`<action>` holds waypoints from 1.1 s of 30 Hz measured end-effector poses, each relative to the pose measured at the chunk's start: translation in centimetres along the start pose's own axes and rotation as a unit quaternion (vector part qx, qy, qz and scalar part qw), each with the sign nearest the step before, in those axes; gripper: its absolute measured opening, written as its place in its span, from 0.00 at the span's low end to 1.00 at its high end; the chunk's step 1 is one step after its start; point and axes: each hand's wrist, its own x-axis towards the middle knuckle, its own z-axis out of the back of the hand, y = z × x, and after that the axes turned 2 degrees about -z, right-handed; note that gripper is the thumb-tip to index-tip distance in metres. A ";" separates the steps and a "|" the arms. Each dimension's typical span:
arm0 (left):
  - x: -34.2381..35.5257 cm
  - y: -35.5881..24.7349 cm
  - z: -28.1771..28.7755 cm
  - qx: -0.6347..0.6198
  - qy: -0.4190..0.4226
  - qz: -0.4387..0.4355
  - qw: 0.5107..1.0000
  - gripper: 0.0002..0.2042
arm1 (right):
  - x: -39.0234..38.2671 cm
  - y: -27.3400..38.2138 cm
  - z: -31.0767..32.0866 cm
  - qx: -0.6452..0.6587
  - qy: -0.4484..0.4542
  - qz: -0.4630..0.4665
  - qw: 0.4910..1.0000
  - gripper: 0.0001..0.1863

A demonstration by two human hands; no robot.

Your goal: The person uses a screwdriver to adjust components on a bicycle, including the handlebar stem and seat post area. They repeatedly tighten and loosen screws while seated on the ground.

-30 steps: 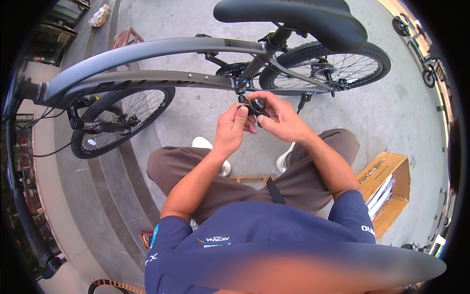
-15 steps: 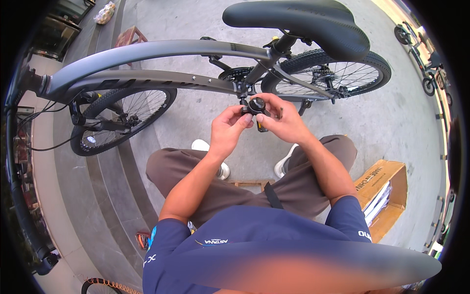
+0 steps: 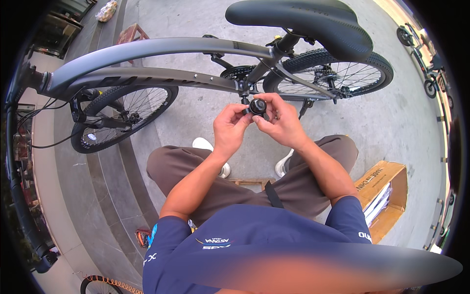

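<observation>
Round black part (image 3: pixel 257 106) is sitting between the fingertips of the person's two hands, just on the near side of the bicycle. The left hand (image 3: pixel 229 126) is pinching its left side, thumb and fingers drawn together. The right hand (image 3: pixel 283 122) is curling partly closed about the other side, forefinger arching over the top and thumb pressing at the lower edge. Whether the part is touching the dark crank just beyond, I cannot tell.

Brown trousers (image 3: pixel 325 161) are spreading wide at the knees, and white shoes (image 3: pixel 201 143) are resting on the grey pavement (image 3: pixel 235 164). An open cardboard box (image 3: pixel 400 183) is lying at the right, holding pale papery material.

Beyond the hands, the grey bicycle frame (image 3: pixel 156 77) is stretching across, its black saddle (image 3: pixel 303 19) standing over the rear wheel (image 3: pixel 289 65). Farther off, a reddish stool (image 3: pixel 128 36) is standing at the left, and a dark scooter (image 3: pixel 417 59) is standing at the far right.
</observation>
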 end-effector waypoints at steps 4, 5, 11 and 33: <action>0.1 -0.4 0.3 0.013 0.023 0.046 0.999 0.10 | -0.1 0.5 0.3 -0.065 0.013 0.034 0.997 0.27; 0.1 -0.5 0.2 0.005 0.022 0.032 0.999 0.10 | -0.1 0.5 0.2 -0.039 0.001 0.012 0.999 0.27; 0.2 -1.8 0.6 0.022 0.051 0.040 0.998 0.10 | 0.1 0.7 1.3 -0.015 0.030 -0.051 0.998 0.28; 1.1 -2.6 2.2 -0.092 0.217 0.104 0.966 0.14 | -0.5 1.8 4.7 0.194 0.243 -0.103 0.945 0.38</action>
